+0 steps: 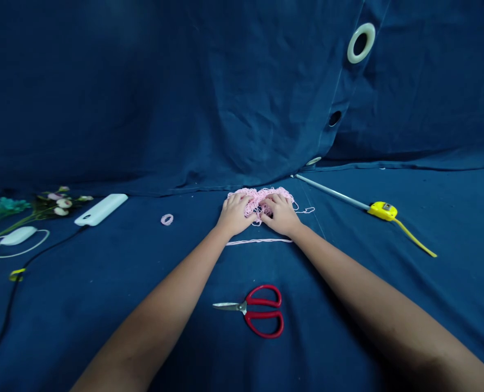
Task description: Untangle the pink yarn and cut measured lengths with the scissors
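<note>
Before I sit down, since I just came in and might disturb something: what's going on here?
A person's left hand and right hand rest on the two sides of a heap of pink yarn; whether they grip it is unclear. A length of pink yarn lies just nearer the person. Closer still, red-handled scissors lie untouched. A small pink ring is off to the left, a yellow tape measure to the right.

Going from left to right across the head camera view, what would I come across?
Teal flower, pale flowers, oblong white device, small pink ring, tangled pink yarn, yellow tape measure.
</note>
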Demonstrator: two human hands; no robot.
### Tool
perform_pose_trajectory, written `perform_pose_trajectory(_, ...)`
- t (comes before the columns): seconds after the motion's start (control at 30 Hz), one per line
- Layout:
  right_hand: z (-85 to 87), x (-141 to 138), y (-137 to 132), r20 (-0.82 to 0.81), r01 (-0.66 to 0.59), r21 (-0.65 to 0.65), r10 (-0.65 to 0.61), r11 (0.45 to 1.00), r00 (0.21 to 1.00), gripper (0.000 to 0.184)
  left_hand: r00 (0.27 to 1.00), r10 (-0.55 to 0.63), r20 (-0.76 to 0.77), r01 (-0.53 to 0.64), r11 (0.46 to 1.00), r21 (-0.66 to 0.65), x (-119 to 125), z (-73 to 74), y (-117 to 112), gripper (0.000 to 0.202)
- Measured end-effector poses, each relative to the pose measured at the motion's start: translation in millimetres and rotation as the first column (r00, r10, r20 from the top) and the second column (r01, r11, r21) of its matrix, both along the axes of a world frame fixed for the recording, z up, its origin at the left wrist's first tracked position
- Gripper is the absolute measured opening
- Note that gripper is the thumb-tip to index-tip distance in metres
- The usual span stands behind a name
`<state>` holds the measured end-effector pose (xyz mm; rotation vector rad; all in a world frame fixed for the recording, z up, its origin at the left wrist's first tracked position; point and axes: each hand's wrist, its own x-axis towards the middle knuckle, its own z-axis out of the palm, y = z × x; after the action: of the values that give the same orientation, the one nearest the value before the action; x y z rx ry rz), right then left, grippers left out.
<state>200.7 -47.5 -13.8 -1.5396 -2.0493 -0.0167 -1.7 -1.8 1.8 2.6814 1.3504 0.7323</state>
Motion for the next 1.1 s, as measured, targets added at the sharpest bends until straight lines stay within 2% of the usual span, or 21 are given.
perform_pose_trajectory(0.07, -0.8, 0.3, 0.7, 0.002, -0.014, -0.029, 0.014, 0.999, 1.0, 0.037, 1.0, 0.005, -0.016, -0.005, 1.0, -0.031, 0.0, 0.2, 0.9, 0.041)
perform_pose_trajectory(0.2, 0.8, -0.4, -0.3, -0.001, -0.008, -0.027, 0.008, 1.0, 1.0, 0.027, 0.999, -0.02, -0.046, 0.02, 1.0, -0.008, -0.1, 2.3, 0.3, 0.023)
perform_pose_trajectory(0.27, 1.8, -0.8, -1.4, -0.009, -0.007, 0.002, 0.007, 1.0, 1.0, 0.027, 0.999, -0.021, -0.034, 0.022, 1.0, 0.017, 0.2, 3.4, -1.0, 0.026)
perform_pose_trajectory(0.33, 1.8, -0.8, -1.9, -0.008, -0.017, 0.018, 0.018, 1.0, 1.0, 0.034, 1.0, -0.006, -0.012, 0.006, 0.999, 0.033, 0.6, 3.9, -2.2, 0.036)
perform_pose_trajectory(0.43, 0.1, -0.6, -1.3, 0.014, -0.038, -0.015, 0.038, 0.999, 0.999, 0.043, 1.0, 0.004, -0.021, -0.004, 1.0, -0.005, 1.0, 3.3, -2.4, 0.043)
perform_pose_trajectory(0.5, -1.0, -0.6, -0.4, 0.024, -0.024, -0.036, 0.025, 0.999, 0.999, 0.039, 0.999, 0.012, -0.04, -0.013, 1.0, -0.024, 1.0, 2.4, -1.6, 0.039)
perform_pose_trajectory(0.63, -1.7, -1.0, 0.3, 0.025, 0.046, -0.016, -0.045, 0.999, 0.999, 0.028, 0.996, 0.07, -0.047, -0.069, 0.997, 0.025, 0.5, 1.2, 0.5, 0.031)
perform_pose_trajectory(0.7, -1.9, -0.9, 0.2, 0.022, 0.048, 0.005, -0.048, 0.999, 0.999, 0.032, 0.998, 0.045, -0.043, -0.044, 0.999, 0.025, 0.2, 1.9, 1.0, 0.027)
perform_pose_trajectory(0.8, -2.7, -0.4, 0.2, 0.027, -0.003, 0.023, 0.003, 1.0, 1.0, 0.047, 0.997, -0.068, -0.041, 0.068, 0.998, -0.009, -0.1, 3.6, 0.8, 0.021)
perform_pose_trajectory(0.87, -3.1, -0.3, 0.2, 0.041, -0.021, 0.003, 0.021, 1.0, 0.999, 0.048, 0.995, -0.089, -0.039, 0.088, 0.996, -0.019, -0.2, 3.8, 0.6, 0.021)
perform_pose_trajectory(1.0, -2.4, -0.7, -0.3, 0.042, 0.01, -0.027, -0.008, 1.0, 0.999, 0.036, 0.999, 0.038, -0.021, -0.038, 0.999, 0.005, -0.1, 1.9, 0.4, 0.022)
perform_pose_trajectory(1.1, -1.3, -0.5, -1.3, 0.029, 0.014, -0.014, -0.013, 1.0, 1.0, 0.036, 0.998, 0.064, 0.009, -0.064, 0.998, 0.009, -0.2, 2.2, -0.4, 0.022)
